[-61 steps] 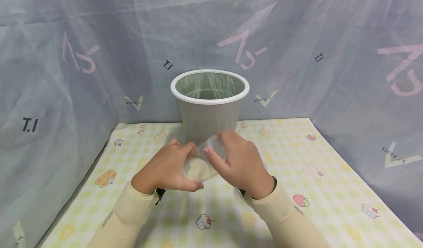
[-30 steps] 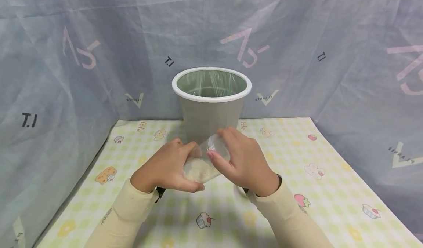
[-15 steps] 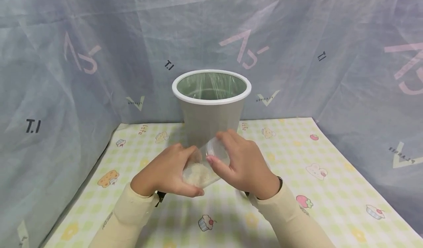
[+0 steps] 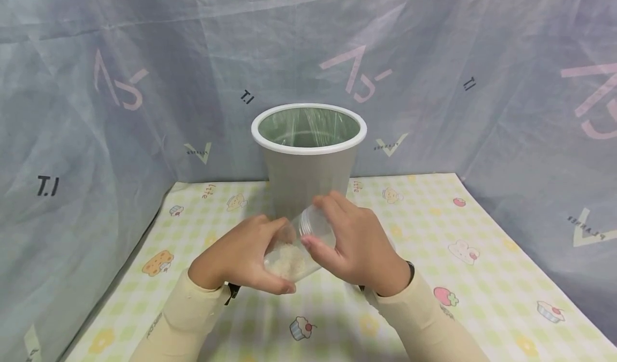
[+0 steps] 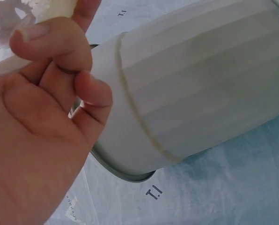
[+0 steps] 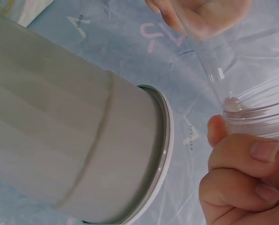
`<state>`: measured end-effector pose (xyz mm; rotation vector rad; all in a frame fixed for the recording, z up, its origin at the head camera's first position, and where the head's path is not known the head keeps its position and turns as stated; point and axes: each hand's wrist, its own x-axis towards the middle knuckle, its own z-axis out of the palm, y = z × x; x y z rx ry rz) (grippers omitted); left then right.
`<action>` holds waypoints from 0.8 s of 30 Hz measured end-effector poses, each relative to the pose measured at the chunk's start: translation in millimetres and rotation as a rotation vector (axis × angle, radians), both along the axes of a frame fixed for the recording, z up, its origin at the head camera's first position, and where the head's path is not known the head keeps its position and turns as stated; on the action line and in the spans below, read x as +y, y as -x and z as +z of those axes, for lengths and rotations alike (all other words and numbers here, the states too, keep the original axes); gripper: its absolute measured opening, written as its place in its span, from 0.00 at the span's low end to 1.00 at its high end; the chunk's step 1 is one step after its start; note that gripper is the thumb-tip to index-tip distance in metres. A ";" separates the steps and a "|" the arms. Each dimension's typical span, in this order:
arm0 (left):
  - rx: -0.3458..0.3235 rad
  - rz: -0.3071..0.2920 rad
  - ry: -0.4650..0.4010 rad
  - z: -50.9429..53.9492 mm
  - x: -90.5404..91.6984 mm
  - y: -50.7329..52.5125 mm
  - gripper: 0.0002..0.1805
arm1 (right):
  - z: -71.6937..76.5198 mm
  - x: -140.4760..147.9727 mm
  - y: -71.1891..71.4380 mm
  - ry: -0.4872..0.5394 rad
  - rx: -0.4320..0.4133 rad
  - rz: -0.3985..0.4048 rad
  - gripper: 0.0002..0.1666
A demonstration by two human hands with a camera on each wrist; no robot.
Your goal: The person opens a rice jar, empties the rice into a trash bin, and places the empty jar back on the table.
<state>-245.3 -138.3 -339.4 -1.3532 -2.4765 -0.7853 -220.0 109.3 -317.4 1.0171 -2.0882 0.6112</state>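
Note:
A clear plastic jar [image 4: 308, 263] with pale, crumbly contents [image 4: 289, 262] lies tilted between both hands. The left hand [image 4: 241, 255] grips its lower-left end, thumb below and fingers above. At the upper-right end, by the ridged rim, the right hand [image 4: 354, 241] curls its fingers and thumb round the jar. In the right wrist view the clear wall and threaded ridges [image 6: 261, 112] show above the right hand's fingers [image 6: 238, 154]. The left wrist view shows the left hand [image 5: 46, 108] with curled fingers, the pale contents [image 5: 57, 9] at top left.
A grey bin [image 4: 308, 177] with a white rim and a clear liner stands just behind the hands. A checked, patterned cloth [image 4: 193, 244] covers the table. Grey-blue printed sheeting [image 4: 217, 57] hangs at the back and both sides. A pale round edge shows partly behind the right wrist.
Both hands keep their grip on the jar and have shifted slightly down in the view. The jar's angle looks nearly the same, and the pale contents have shifted a little inside it.

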 end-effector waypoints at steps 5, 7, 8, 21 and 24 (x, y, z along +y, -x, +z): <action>-0.009 0.006 0.007 -2.9 1.0 -3.7 0.31 | -2.4 1.7 -1.5 0.002 -0.002 0.025 0.41; -0.009 0.010 0.009 -3.3 1.3 -4.9 0.31 | -3.2 2.2 -1.8 0.001 0.001 0.031 0.41; -0.010 0.005 0.008 -3.5 1.4 -5.0 0.31 | -3.2 2.3 -1.9 0.000 0.006 0.033 0.41; -0.063 -0.010 0.012 6.5 0.8 -0.1 0.29 | 5.3 0.8 -0.4 -0.013 0.002 0.012 0.42; -0.092 -0.003 0.016 1.0 1.1 -3.1 0.30 | 1.3 1.0 -3.6 -0.015 -0.025 0.007 0.41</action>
